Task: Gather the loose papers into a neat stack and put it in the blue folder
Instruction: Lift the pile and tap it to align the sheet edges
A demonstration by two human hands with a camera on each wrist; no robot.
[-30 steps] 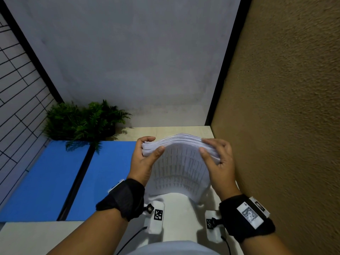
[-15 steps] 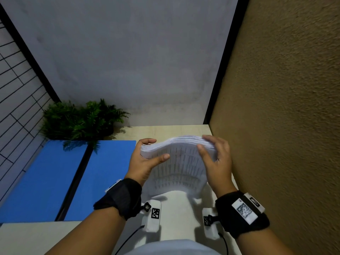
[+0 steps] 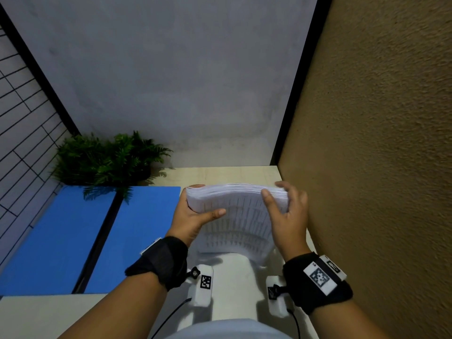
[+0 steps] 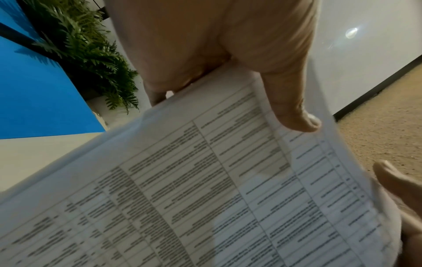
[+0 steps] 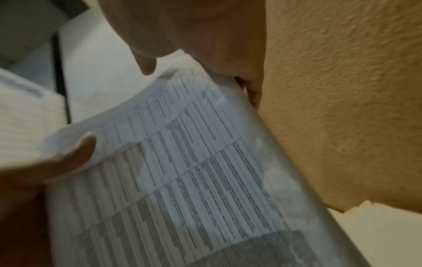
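Stack (image 3: 234, 211) shifted right | both hands' fingers grasping it | folder (image 3: 61, 241) on desk (image 3: 220, 174)

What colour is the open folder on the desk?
Bright blue folder, with a black spine; the head view shows it best.

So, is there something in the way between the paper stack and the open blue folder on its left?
Nothing visible. Both hands hold the paper stack upright on the desk, right beside the open blue folder. The plant only overhangs the folder's far edge.
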